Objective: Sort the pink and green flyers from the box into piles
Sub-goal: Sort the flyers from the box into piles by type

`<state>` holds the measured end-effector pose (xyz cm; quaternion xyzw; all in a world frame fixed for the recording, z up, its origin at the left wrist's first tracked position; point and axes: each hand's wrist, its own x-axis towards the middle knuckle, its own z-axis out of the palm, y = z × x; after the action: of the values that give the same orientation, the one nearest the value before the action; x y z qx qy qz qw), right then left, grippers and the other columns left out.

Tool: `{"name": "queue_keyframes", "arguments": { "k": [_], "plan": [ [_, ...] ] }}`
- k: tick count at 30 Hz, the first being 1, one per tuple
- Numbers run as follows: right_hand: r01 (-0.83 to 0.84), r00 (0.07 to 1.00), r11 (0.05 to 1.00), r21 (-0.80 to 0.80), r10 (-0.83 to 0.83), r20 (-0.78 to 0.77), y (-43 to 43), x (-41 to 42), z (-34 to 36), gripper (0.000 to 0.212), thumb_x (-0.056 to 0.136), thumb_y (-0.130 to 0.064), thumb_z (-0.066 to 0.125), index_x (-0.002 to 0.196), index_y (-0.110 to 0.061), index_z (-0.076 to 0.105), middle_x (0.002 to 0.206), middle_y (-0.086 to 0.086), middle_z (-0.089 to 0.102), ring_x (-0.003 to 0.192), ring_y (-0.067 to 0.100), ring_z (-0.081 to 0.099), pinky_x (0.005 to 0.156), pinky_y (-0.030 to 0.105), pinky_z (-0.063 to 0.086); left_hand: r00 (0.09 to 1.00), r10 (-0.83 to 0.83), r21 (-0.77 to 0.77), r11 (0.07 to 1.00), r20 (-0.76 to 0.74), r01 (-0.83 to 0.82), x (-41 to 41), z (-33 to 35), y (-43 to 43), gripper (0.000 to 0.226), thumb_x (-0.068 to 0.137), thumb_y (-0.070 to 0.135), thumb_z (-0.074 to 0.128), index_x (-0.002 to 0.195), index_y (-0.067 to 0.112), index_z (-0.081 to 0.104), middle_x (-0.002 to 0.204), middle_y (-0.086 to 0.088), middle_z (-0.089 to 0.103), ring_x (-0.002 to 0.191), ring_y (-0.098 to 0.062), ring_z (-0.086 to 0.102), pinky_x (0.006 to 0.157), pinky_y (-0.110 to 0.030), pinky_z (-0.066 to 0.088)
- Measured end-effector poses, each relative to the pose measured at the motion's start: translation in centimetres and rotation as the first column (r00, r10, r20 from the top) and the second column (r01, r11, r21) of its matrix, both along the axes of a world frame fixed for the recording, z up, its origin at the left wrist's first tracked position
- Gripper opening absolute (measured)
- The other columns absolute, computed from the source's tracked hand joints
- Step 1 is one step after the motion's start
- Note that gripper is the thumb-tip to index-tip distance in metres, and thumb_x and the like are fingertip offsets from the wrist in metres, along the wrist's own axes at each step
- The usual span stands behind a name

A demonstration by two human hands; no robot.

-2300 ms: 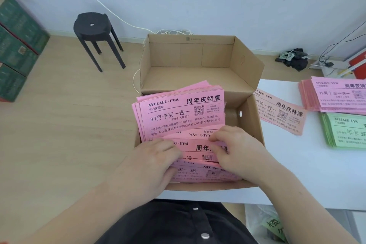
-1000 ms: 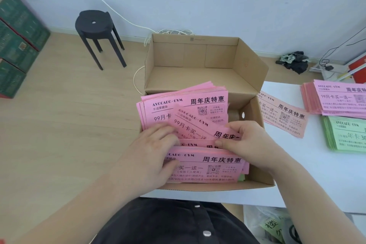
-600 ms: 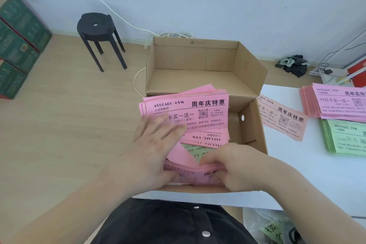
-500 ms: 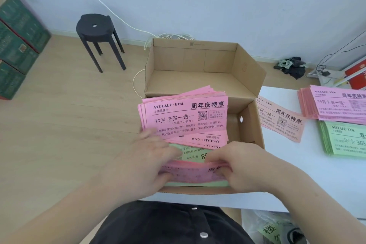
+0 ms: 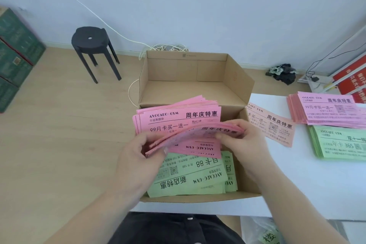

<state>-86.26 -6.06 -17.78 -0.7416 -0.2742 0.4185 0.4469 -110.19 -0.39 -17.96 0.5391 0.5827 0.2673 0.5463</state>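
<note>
An open cardboard box (image 5: 246,83) stands on the white table's left end. Both hands hold a stack of pink flyers (image 5: 196,134) lifted above the box: my left hand (image 5: 138,156) grips its left edge, my right hand (image 5: 242,138) grips its right edge. More pink flyers (image 5: 178,117) lean behind the stack. Green flyers (image 5: 190,178) lie uncovered in the box bottom. On the table to the right sit a pink pile (image 5: 326,109), a green pile (image 5: 340,142) in front of it, and one loose pink flyer (image 5: 271,123).
The white table (image 5: 297,184) carries box and piles. A black stool (image 5: 93,45) stands on the wooden floor at the back left, green cartons (image 5: 13,53) at the far left. Cables, dark cloth (image 5: 283,71) and red signs (image 5: 354,81) lie by the wall at right.
Both hands gathered the front pink flyers in the box and lifted them as a stack. Green flyers underneath have come into view.
</note>
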Motion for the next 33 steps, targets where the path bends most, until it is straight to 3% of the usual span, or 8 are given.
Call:
{"name": "queue_keyframes", "arguments": {
  "k": [3,8,13,15,22,26,29,33],
  "plan": [
    [0.203,0.967,0.978,0.041,-0.194,-0.165,0.2,-1.1,-2.3,0.027,0.084,0.010,0.074,0.103,-0.009,0.071,0.098,0.014,0.078,0.097,0.031,0.075,0.089,0.053,0.060,0.973,0.202,-0.071,0.978,0.116,-0.195,1.2,-0.6,-0.7,0.033,0.087,0.001,0.076,0.102,0.030,0.073,0.095,0.012,0.079,0.087,-0.003,0.073,0.075,-0.021,0.056],
    [0.287,0.922,0.958,0.017,-0.272,-0.277,1.6,-2.1,-3.4,0.033,0.082,0.013,0.068,0.104,-0.011,0.071,0.105,0.016,0.076,0.105,0.038,0.072,0.096,0.060,0.057,0.967,0.236,-0.095,0.969,0.096,-0.227,3.5,-0.5,-1.2,0.024,0.086,-0.003,0.072,0.088,0.021,0.073,0.068,0.011,0.068,0.055,-0.002,0.053,0.048,-0.011,0.042],
    [0.173,0.965,0.971,0.163,-0.134,-0.225,0.7,-1.1,-0.5,0.022,0.081,-0.005,0.080,0.085,-0.023,0.069,0.092,0.007,0.076,0.095,0.032,0.073,0.089,0.052,0.059,0.974,0.214,0.028,0.976,0.073,-0.217,3.7,2.5,-0.8,0.028,0.090,0.010,0.077,0.101,0.036,0.071,0.094,0.011,0.080,0.090,-0.011,0.076,0.084,-0.036,0.059],
    [0.091,0.983,0.959,0.270,-0.042,-0.180,-0.5,0.9,1.8,0.020,0.082,-0.008,0.081,0.094,-0.019,0.069,0.098,0.011,0.077,0.098,0.032,0.074,0.088,0.051,0.060,0.978,0.184,0.082,0.978,0.095,-0.192,4.5,4.1,-0.9,0.029,0.093,0.011,0.074,0.105,0.037,0.070,0.099,0.009,0.080,0.095,-0.010,0.076,0.090,-0.042,0.058],
    [0.031,0.979,0.945,0.324,0.037,-0.201,-6.0,13.6,5.3,0.035,0.091,0.014,0.064,0.121,-0.003,0.066,0.108,0.018,0.078,0.100,0.027,0.076,0.080,0.032,0.061,0.993,-0.082,0.173,0.983,0.082,0.067,14.6,8.2,-2.8,0.028,0.094,0.023,0.074,0.113,0.042,0.064,0.097,0.018,0.079,0.089,-0.008,0.077,0.079,-0.033,0.062],
    [0.118,0.983,0.954,0.276,-0.072,-0.169,-12.1,21.2,4.2,0.028,0.085,0.013,0.070,0.105,-0.007,0.069,0.097,0.009,0.079,0.092,0.024,0.075,0.081,0.025,0.055,0.944,-0.328,0.164,0.933,0.026,0.319,22.3,6.5,-5.5,0.032,0.091,0.014,0.076,0.094,0.045,0.067,0.075,0.016,0.075,0.058,0.000,0.061,0.055,-0.017,0.045],
    [0.254,0.963,0.954,0.161,-0.234,-0.132,-16.9,25.4,1.6,0.028,0.063,-0.004,0.079,0.088,-0.007,0.066,0.076,0.002,0.065,0.074,0.018,0.057,0.066,0.023,0.042,0.880,-0.474,0.064,0.878,-0.010,0.474,27.6,2.7,-8.1,0.022,0.085,0.009,0.080,0.084,0.029,0.072,0.072,0.018,0.069,0.061,0.002,0.055,0.057,-0.012,0.041],
    [0.369,0.925,0.927,0.067,-0.360,-0.118,-22.0,27.7,-2.6,0.018,0.063,-0.006,0.076,0.073,-0.017,0.066,0.087,0.002,0.073,0.082,0.020,0.060,0.073,0.033,0.041,0.848,-0.529,-0.036,0.849,-0.030,0.528,32.2,-1.9,-10.9,0.017,0.087,0.009,0.077,0.085,0.024,0.071,0.074,0.016,0.068,0.063,0.003,0.055,0.058,-0.010,0.041]
  ]
}}
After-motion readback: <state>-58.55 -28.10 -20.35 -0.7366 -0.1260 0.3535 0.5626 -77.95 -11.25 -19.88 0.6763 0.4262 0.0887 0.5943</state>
